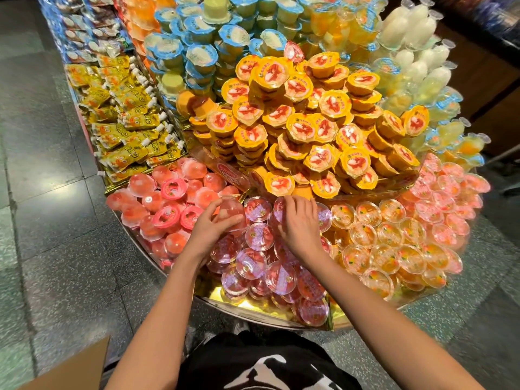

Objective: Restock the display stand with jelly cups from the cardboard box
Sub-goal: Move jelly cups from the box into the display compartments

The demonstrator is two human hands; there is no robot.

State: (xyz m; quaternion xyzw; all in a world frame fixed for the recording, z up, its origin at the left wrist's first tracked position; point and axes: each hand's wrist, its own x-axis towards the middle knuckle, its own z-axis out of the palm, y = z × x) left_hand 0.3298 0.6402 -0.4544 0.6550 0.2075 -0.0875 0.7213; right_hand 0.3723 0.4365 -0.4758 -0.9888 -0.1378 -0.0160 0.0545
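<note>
Just past the cardboard box [70, 367], at the near edge of the display stand [216, 294], the left hand [206, 230] curls round a pink jelly cup [230, 213], seemingly to slot it in, while the right hand [298, 225] rests on neighbouring cups [259, 237], perhaps steadying them, its grip unclear.

Black top [225, 358] with a bold white print, forearms [157, 313] bare

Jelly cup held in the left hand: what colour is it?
Translucent pale pink; the jelly cup in the left hand shows best in the head view.
</note>
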